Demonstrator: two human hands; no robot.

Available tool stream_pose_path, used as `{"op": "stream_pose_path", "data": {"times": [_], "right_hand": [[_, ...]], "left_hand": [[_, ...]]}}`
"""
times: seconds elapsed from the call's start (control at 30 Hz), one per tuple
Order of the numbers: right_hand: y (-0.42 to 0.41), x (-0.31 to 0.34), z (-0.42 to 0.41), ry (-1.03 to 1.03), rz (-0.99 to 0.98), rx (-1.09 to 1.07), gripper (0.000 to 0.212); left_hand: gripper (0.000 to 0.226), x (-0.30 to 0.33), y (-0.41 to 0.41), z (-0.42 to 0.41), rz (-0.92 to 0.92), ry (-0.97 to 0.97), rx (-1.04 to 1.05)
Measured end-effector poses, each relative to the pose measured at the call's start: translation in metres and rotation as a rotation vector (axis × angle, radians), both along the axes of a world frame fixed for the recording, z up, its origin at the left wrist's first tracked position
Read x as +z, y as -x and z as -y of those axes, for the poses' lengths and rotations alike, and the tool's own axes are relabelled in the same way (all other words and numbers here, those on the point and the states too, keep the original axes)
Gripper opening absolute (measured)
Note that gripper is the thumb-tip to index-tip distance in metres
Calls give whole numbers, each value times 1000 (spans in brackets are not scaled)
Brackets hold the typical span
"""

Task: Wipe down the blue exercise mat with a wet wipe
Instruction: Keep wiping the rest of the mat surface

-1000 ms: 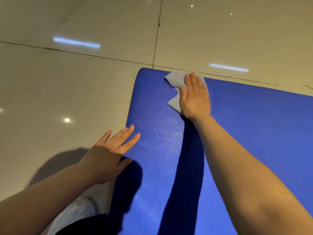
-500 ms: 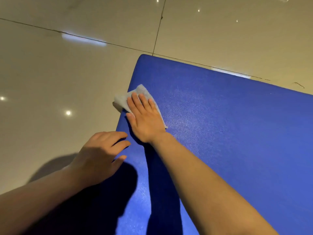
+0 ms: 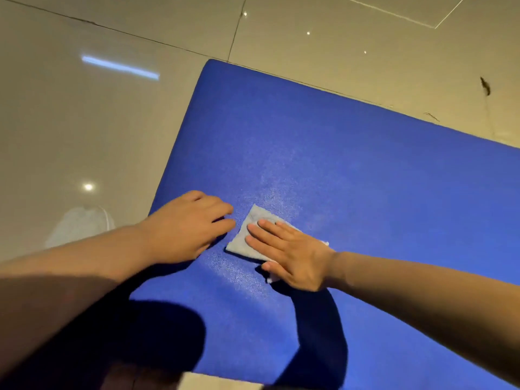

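The blue exercise mat lay flat on the glossy beige tiled floor; the pale wet wipe sat on the mat near its left edge, pinned under the right hand, whose fingers were straight and pressed flat; the left hand rested on the mat just beside the wipe, fingers loosely curled and holding nothing; the mat's rounded far-left corner met a tile seam, and bare mat stretched away to the right of the wipe.
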State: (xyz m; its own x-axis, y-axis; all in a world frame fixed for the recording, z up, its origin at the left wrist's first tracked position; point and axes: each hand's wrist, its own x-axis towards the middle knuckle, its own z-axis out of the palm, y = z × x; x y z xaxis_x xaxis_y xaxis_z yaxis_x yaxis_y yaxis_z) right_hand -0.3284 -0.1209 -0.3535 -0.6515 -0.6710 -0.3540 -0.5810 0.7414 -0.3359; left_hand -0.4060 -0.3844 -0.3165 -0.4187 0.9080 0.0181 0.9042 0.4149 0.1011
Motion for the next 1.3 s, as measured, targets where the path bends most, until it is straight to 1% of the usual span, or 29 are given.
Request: {"op": "stream_pose_path", "data": {"times": [0.03,0.07,0.13,0.17,0.2,0.23,0.27,0.3,0.33,0.37,0.4,0.47,0.53,0.57,0.6,0.63,0.7,0.73,0.8,0.83,0.87,0.9,0.97,1.03,1.13,1.17,1.27,1.3], "right_hand": [[-26,-1,-8,-1,-11,14,66],[-50,-1,-17,-17,-10,25,63],[-95,1,-32,-44,1,36,61],[-119,5,-39,-28,12,16,62],[-131,10,-41,3,72,-27,65],[-143,16,-44,66,149,-118,71],[-156,22,-48,130,232,-235,75],[-168,28,-51,197,276,-363,74],[-177,32,-55,259,276,-490,66],[-186,36,-57,318,270,-605,53],[-193,38,-60,378,267,-719,41],[-207,38,-69,447,271,-944,25],[-216,35,-85,427,281,-1141,20],[-219,34,-95,401,272,-1238,21],[-221,32,-105,358,237,-1321,25],[-223,32,-115,289,171,-1383,31],[-227,33,-132,138,-26,-1401,38],[-231,34,-138,108,-144,-1372,39],[-240,38,-138,128,-367,-1257,34],[-247,37,-130,167,-439,-1174,33],[-254,34,-117,210,-457,-1084,32],[-261,27,-103,243,-421,-991,32],[-267,11,-81,222,-304,-874,38],[-265,-3,-82,154,-245,-941,43],[-266,-8,-120,12,-192,-1147,57],[-270,-9,-135,-11,-156,-1179,61],[-283,-14,-160,-95,-147,-1119,66],[-284,-17,-163,-133,-144,-1104,66]], "left_hand": [[18,8,0,-12,-31,6,-41],[14,18,0,-25,-36,20,-63],[26,38,-4,-53,-21,60,-116],[28,46,-11,-69,-20,70,-152],[28,53,-13,-79,-27,88,-197],[26,62,-19,-89,-38,99,-231],[20,66,-29,-101,-45,128,-251],[9,69,-42,-113,-58,183,-247],[11,68,-54,-124,-53,292,-210],[24,64,-70,-132,-14,432,-133],[33,60,-87,-140,64,525,-44],[56,47,-126,-149,274,546,175],[86,27,-165,-149,525,525,437],[97,17,-185,-147,626,524,548],[104,8,-205,-147,674,520,630],[109,0,-222,-148,672,524,682],[114,-12,-242,-153,626,516,748],[115,-15,-245,-156,628,487,786],[118,-17,-245,-161,661,432,830],[119,-18,-244,-161,669,416,831],[119,-18,-244,-160,669,407,825],[119,-19,-245,-158,669,399,819],[118,-19,-245,-155,691,401,812],[116,-20,-245,-152,714,401,809],[115,-22,-243,-147,739,398,802],[115,-23,-244,-145,744,388,799],[113,-24,-246,-145,759,381,791],[109,-24,-246,-146,764,372,797]]}}
